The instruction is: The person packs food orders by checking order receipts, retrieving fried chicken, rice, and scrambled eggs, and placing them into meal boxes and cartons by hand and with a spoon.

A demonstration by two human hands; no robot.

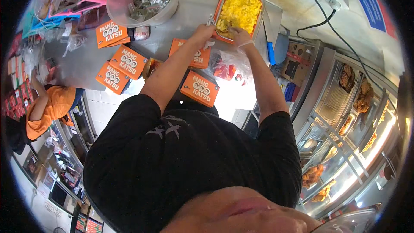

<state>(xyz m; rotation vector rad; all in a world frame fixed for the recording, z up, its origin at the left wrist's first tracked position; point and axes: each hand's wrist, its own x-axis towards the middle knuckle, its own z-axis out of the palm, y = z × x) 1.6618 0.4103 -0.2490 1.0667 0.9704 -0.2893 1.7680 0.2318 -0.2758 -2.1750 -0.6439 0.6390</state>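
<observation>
A rectangular metal tray (262, 5) of yellow food like scrambled egg (241, 8) stands against the wall. My right hand (241, 37) is at its near edge, fingertips down at the food; whether they grip a utensil is hidden. Clear plastic shows around that wrist. At the tray's near left corner, my left hand (204, 34) is closed on a small printed plastic packet (211, 20), whose ends stick out of the fist. Under my left forearm lies an orange printed carton (201, 59). A second orange carton (200, 89) sits nearer my body.
Left on the steel counter (158, 43) are a translucent tub (144, 19) of small packets and several orange cartons (128, 62). A clear plastic bag (231, 61) lies below the tray. Right stands a lit food display cabinet (343, 129). A person in orange (53, 108) works at far left.
</observation>
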